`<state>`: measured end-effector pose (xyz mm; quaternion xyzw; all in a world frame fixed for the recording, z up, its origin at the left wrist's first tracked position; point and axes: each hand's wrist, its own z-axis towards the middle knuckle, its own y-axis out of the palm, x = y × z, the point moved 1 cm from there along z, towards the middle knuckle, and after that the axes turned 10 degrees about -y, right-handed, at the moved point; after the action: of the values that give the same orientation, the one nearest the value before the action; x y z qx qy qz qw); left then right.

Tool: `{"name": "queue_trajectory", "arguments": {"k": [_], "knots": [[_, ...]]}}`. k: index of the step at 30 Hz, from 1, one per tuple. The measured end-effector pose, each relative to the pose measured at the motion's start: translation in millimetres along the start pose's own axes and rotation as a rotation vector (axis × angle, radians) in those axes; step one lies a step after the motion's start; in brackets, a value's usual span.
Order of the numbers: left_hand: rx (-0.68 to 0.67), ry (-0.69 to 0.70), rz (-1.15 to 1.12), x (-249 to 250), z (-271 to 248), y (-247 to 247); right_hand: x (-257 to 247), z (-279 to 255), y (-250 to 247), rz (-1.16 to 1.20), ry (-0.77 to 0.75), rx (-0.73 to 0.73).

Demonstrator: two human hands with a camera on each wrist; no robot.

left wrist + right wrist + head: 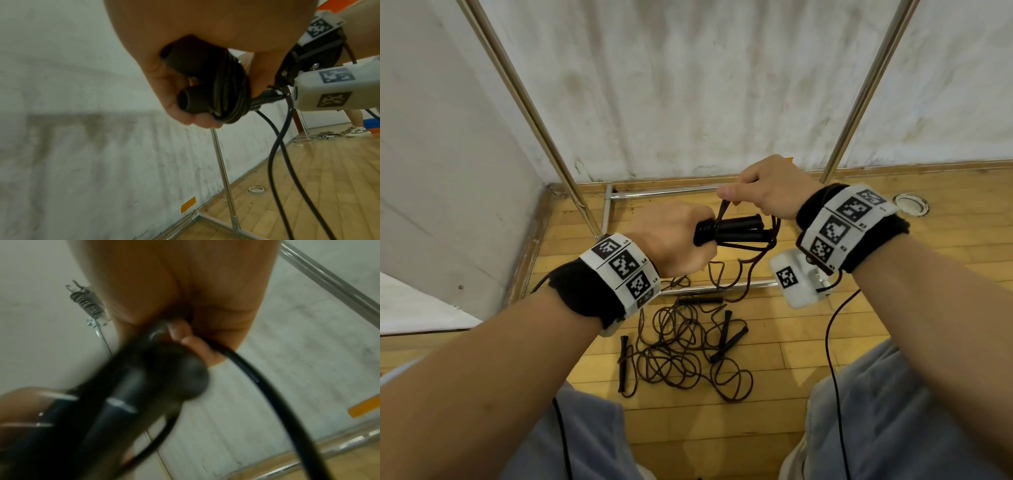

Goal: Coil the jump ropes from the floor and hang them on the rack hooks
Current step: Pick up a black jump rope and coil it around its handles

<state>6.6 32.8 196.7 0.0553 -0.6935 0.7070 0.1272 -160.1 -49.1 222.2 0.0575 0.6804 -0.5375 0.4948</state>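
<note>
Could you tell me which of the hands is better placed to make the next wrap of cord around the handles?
Right. The right hand already pinches the loose cord above the handles, while the left hand grips the bundle's wrapped end.

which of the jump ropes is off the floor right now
The jump rope in the hands: the left hand grips its paired handles while the right hand pinches its cord. The other ropes lie tangled on the wooden floor.

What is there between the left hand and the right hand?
In the head view, the two black handles bridge the gap: the left hand grips them where rope is wound, and a rope strand rises to the right hand, which pinches it.
</note>
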Motion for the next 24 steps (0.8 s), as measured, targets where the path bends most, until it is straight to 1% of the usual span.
{"name": "queue_trajectory", "arguments": {"k": [2, 4, 6, 9, 12, 14, 16, 17, 18, 20, 22, 24], "knots": [[0.025, 0.044, -0.086, 0.6, -3.2, -4.9, 4.1, -0.4, -0.2, 0.06, -0.01, -0.071], [0.059, 0.066, -0.15, 0.8, -5.2, -11.0, 6.5, -0.4, -1.2, 0.171, 0.0, -0.102], [0.059, 0.074, -0.14, 0.0, -5.3, -16.4, 8.6, -0.7, -3.9, 0.267, 0.01, -0.139], [0.033, 0.062, -0.055, -3.7, -3.2, -19.4, 12.5, -2.2, -4.9, 0.242, 0.0, -0.195], [0.027, 0.087, -0.076, -4.1, -2.8, -20.2, 12.5, -3.3, -2.1, 0.143, -0.029, -0.143], [0.058, 0.092, -0.09, -6.8, -1.4, -22.8, 11.2, -2.7, -2.3, 0.155, -0.033, -0.125], [0.116, 0.059, -0.021, -12.2, 1.2, -24.8, 12.0, -1.5, -5.6, 0.161, -0.024, -0.16], [0.125, 0.03, 0.03, -14.5, 2.1, -24.2, 12.2, -0.9, -6.7, 0.104, -0.028, -0.174], [0.114, 0.001, 0.071, -16.1, 2.9, -22.4, 12.4, -0.3, -7.6, 0.025, -0.04, -0.174], [0.041, -0.013, 0.091, -15.6, 3.6, -16.9, 13.9, 0.9, -8.2, -0.096, -0.056, -0.127], [-0.02, 0.024, 0.005, -11.3, 2.2, -15.1, 12.5, 0.0, -7.6, -0.078, -0.063, -0.072], [-0.009, 0.062, -0.142, -5.3, -0.8, -18.8, 12.9, -0.9, -6.0, 0.035, -0.046, -0.05]]}}
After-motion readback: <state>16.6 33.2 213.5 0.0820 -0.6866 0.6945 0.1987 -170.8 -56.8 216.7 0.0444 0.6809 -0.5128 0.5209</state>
